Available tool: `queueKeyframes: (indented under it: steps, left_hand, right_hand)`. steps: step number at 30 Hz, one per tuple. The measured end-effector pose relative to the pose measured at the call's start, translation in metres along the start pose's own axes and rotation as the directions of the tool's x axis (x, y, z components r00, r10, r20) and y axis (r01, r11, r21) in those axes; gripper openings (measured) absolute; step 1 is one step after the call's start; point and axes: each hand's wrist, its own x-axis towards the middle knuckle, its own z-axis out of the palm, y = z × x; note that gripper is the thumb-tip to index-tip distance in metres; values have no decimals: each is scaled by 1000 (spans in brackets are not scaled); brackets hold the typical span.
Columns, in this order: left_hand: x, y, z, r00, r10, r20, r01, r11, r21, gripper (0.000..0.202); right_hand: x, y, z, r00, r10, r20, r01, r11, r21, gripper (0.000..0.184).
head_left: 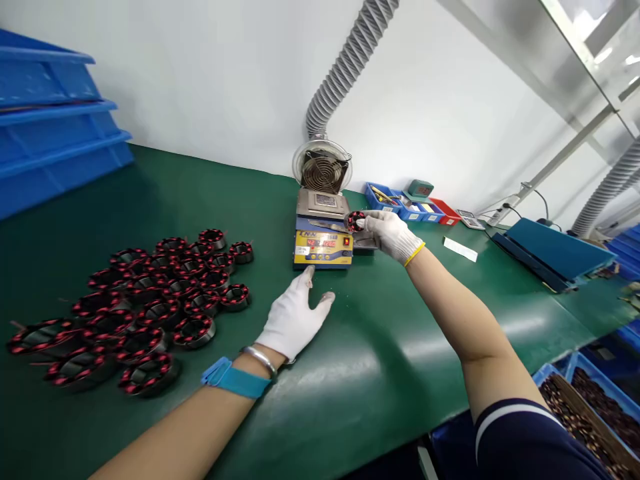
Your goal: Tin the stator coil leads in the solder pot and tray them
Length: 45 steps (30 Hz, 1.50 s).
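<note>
My right hand (393, 235), in a white glove, pinches a motor stator (355, 221) with red-insulated windings at the right side of a soldering machine. This machine (323, 248) has a yellow front panel with a lit red display and a metal plate on top; I take it for a solder pot. My left hand (295, 317), gloved as well, hovers over the green mat in front of the machine, thumb and fingers apart and nothing in it. To its left stand several more stators (165, 287) in a loose group, close together.
A fan (323, 172) with a grey duct (350, 63) sits behind the machine. Small blue bins (383, 198), a red bin (444, 212) and a digital clock (420, 189) line the wall. Stacked blue crates (55, 127) stand left. A paper strip (460, 249) and teal panel (555, 250) lie right.
</note>
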Motion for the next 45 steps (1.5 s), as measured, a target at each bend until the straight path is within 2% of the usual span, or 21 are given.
queueKeyframes:
  steps: [3,5,7,9,11,13,15,17,18,20,21,23,24,26,28,30,33,36,39,41,45]
  left_hand:
    - [-7,8,-17,986,161,-38,-144,950,278,61]
    - [-12,15,-38,984,173,-51,-130,875,466,58]
    - [-15,19,-62,991,114,-68,-50,797,602,60]
    - [-14,17,-84,997,-6,-73,54,741,670,67]
    - [-12,9,-99,988,-145,-50,138,696,705,72]
    - [-9,0,-105,979,-202,3,137,677,724,73]
    - [-6,-5,-103,975,-212,66,98,677,729,67]
    - [-6,-5,-95,973,-200,114,51,671,740,54]
    - [-6,-3,-91,972,-190,138,23,663,748,48]
    - [-8,3,-81,962,-198,189,-4,680,733,40]
    - [-9,6,-76,952,-215,217,-1,709,705,37]
    - [-11,10,-66,935,-239,263,27,786,618,36]
    - [-11,10,-62,932,-246,265,54,819,572,36]
    - [-10,6,-53,944,-258,206,128,861,492,40]
    - [-7,-2,-46,955,-272,120,200,886,419,55]
    - [-4,-11,-41,964,-246,98,195,910,365,71]
    - [0,-20,-40,967,-179,179,110,933,342,83]
    - [0,-21,-45,955,-134,264,34,936,350,105]
    - [-2,-17,-50,941,-114,318,-5,937,349,97]
    - [-3,-16,-51,940,-108,325,-17,934,357,84]
    - [-5,-19,-51,940,-59,337,-74,927,368,74]
  right_hand:
    - [-22,19,-21,996,85,-35,-90,970,-226,21]
    - [-32,35,-38,985,130,-115,-170,858,-484,18]
    - [-39,50,-55,968,168,-184,-250,671,-698,18]
    - [-45,60,-71,950,213,-227,-307,529,-791,18]
    - [-52,64,-82,939,234,-251,-336,482,-809,16]
    - [-62,64,-83,938,176,-298,-346,468,-813,21]
    - [-75,64,-67,935,-61,-350,-271,513,-814,31]
    - [-90,71,-33,888,-351,-296,-35,591,-806,36]
    - [-97,77,-11,874,-440,-206,126,614,-779,36]
    - [-105,93,35,902,-428,57,348,644,-682,40]
    - [-106,101,57,908,-393,145,391,672,-629,43]
    - [-100,115,89,914,-341,220,405,718,-566,46]
    - [-95,120,98,917,-337,215,399,740,-541,45]
    - [-84,125,105,919,-355,171,392,786,-477,41]
    - [-75,125,100,922,-369,119,384,827,-411,36]
    - [-71,124,92,928,-360,94,367,848,-383,31]
    - [-66,125,84,938,-339,75,344,878,-333,29]
    - [-61,131,83,944,-318,84,329,914,-236,32]
    - [-59,135,85,949,-295,110,312,928,-205,35]
    - [-59,135,84,947,-297,119,316,926,-207,35]
    - [-61,130,82,940,-309,145,336,911,-240,31]
